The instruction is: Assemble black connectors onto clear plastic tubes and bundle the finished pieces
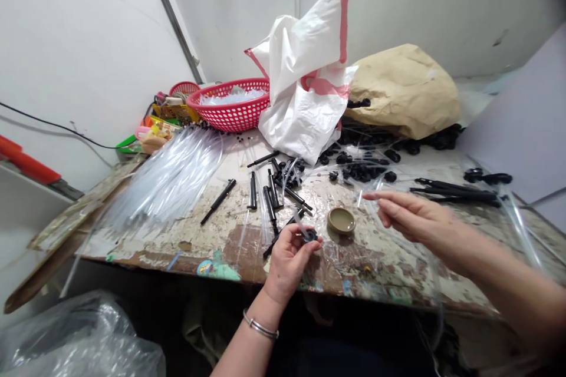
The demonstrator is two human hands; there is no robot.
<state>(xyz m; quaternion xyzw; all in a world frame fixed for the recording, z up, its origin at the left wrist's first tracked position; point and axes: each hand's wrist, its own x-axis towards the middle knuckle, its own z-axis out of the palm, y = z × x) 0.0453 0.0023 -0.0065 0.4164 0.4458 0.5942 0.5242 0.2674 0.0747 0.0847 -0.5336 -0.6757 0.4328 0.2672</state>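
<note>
My left hand (289, 256) is closed around a small black part (311, 235) near the front edge of the worn table. A short clear piece stands up from that part. Just right of it sits a small round dish (341, 221) with a little liquid in it. My right hand (400, 212) hovers over the table to the right of the dish, slightly blurred, its fingers stretched forward and pinched around a short clear tube (360, 197). Black rod-like parts (269, 203) lie scattered behind my left hand.
A bundle of clear tubes (168, 177) spreads across the left side. Behind stand a red basket (234, 112), a white sack (305, 94) and a brown paper bag (404, 88). Black fittings (362, 171) and long black rods (460, 191) lie at the right.
</note>
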